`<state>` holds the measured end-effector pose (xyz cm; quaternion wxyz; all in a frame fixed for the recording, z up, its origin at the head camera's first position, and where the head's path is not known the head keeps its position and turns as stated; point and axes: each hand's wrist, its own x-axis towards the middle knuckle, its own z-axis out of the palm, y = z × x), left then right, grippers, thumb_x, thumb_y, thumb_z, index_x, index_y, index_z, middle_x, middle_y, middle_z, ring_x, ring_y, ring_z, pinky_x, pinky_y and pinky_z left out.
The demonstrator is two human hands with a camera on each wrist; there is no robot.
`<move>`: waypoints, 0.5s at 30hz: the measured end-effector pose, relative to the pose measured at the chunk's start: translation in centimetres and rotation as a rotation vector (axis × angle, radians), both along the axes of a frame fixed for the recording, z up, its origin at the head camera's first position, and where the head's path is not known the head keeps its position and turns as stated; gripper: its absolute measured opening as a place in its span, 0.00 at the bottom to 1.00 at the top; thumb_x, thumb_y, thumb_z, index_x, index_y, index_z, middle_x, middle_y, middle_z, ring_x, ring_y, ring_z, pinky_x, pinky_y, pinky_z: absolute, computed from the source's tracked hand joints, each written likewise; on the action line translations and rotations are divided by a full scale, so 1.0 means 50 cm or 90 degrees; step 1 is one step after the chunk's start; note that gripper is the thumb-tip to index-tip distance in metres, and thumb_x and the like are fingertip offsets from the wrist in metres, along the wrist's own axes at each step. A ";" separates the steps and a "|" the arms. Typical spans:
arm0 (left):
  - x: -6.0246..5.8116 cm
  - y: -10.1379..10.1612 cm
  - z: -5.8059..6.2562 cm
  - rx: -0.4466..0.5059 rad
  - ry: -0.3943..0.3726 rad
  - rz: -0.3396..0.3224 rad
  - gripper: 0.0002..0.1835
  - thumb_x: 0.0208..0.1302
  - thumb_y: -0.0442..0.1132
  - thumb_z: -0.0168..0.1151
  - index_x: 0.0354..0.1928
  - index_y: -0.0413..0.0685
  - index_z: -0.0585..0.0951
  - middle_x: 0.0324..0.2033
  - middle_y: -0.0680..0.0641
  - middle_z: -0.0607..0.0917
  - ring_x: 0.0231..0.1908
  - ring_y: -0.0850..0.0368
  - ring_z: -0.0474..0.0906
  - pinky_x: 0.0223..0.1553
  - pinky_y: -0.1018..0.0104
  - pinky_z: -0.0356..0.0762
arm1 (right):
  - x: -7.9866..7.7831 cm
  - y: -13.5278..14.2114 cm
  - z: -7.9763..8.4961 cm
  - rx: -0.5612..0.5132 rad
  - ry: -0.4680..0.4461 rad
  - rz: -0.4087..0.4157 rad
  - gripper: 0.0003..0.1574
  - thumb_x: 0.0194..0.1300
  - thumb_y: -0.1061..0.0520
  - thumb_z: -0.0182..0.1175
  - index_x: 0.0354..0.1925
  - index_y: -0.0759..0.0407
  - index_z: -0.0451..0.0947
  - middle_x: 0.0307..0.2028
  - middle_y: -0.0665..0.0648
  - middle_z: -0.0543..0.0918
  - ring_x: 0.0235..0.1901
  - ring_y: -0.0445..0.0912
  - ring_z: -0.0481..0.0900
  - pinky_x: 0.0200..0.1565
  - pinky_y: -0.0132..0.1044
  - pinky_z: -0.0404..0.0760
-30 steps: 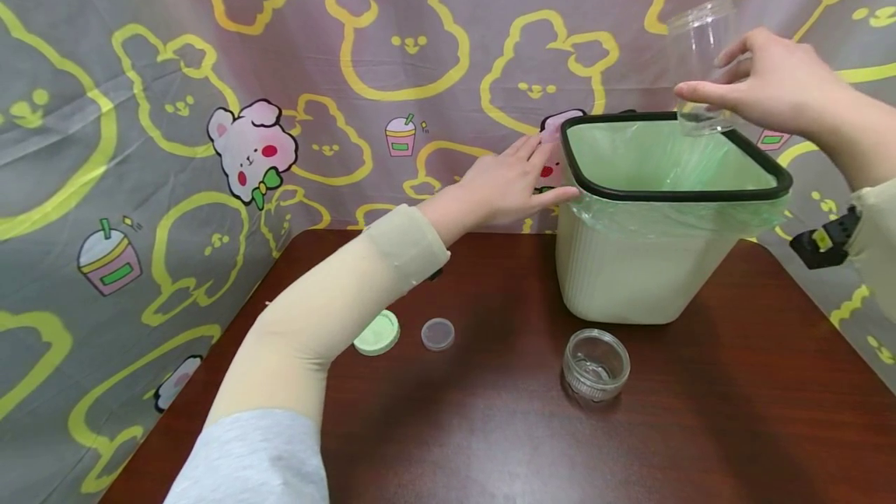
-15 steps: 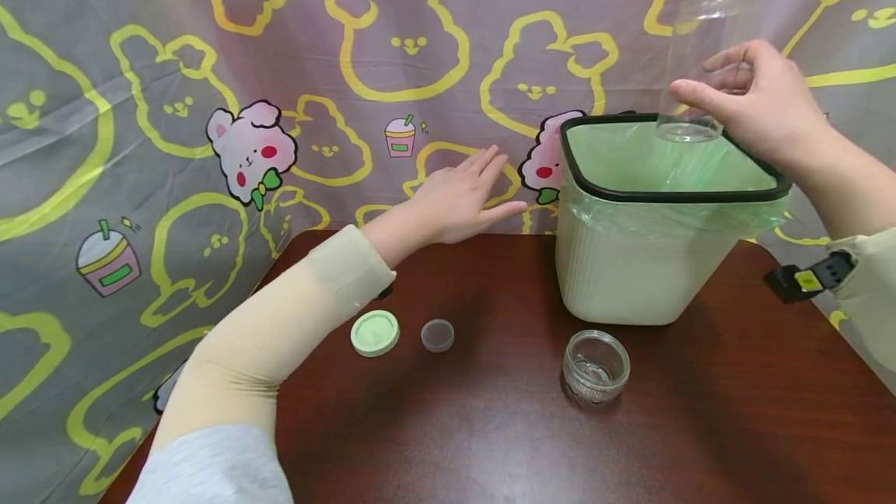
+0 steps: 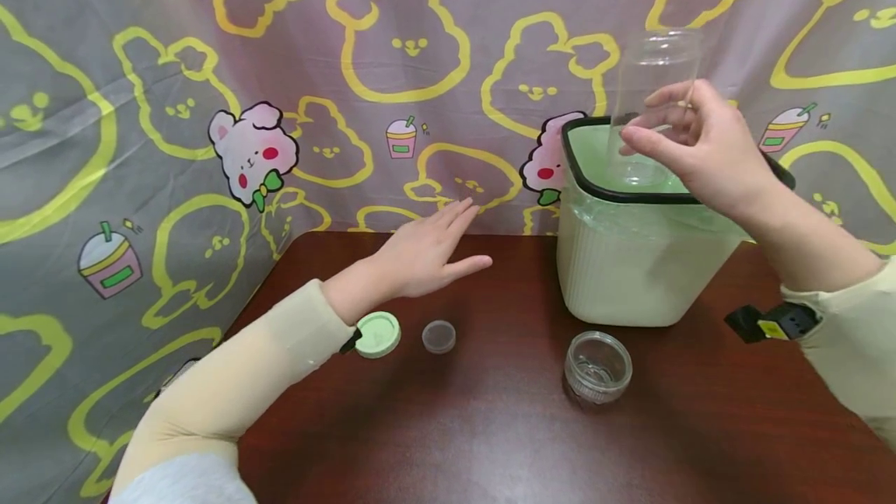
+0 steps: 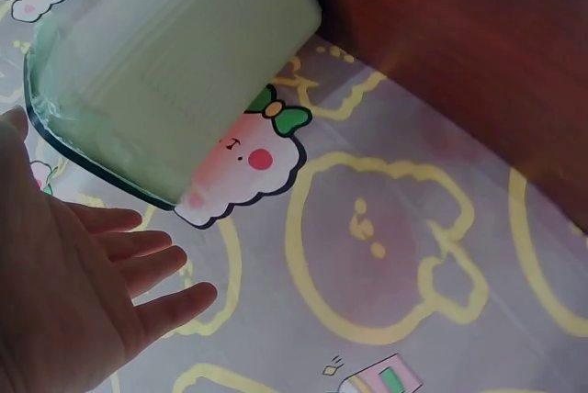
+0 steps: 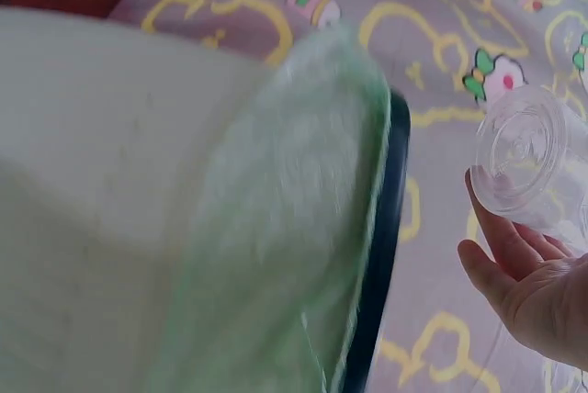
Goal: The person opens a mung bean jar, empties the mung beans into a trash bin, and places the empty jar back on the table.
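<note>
My right hand (image 3: 714, 150) grips a tall clear plastic jar (image 3: 651, 68) between thumb and fingers. The jar stands nearly upright and overlaps the mouth of a cream waste bin (image 3: 630, 274) in the head view. In the right wrist view the round base of the jar (image 5: 522, 150) faces the camera. Palm down, my left hand (image 3: 423, 255) is in the air left of the bin, fingers straight and thumb spread. Nothing is in that hand. The left wrist view shows the hand (image 4: 73, 292) with the bin's side (image 4: 202, 53) beyond its fingertips.
A green liner (image 3: 630, 216) hangs over the bin, under a black rim (image 3: 570, 150). On the dark wooden table (image 3: 476, 442) lie a pale green lid (image 3: 378, 335), a small clear disc (image 3: 439, 337) and a short clear jar (image 3: 597, 368). A patterned cloth (image 3: 336, 208) hangs behind.
My left hand has drawn away from the bin, leftward and down. My right hand has brought the tall jar left and lower over the bin, turning it from tilted to nearly upright.
</note>
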<state>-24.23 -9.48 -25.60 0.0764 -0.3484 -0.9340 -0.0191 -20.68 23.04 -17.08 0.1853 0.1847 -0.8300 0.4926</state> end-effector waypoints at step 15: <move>0.056 -0.048 -0.060 0.051 -0.005 -0.015 0.43 0.69 0.66 0.47 0.74 0.44 0.57 0.73 0.44 0.57 0.70 0.52 0.56 0.63 0.53 0.63 | 0.008 -0.094 -0.101 -0.009 0.040 0.094 0.24 0.64 0.62 0.64 0.54 0.56 0.65 0.44 0.47 0.84 0.42 0.38 0.80 0.45 0.29 0.71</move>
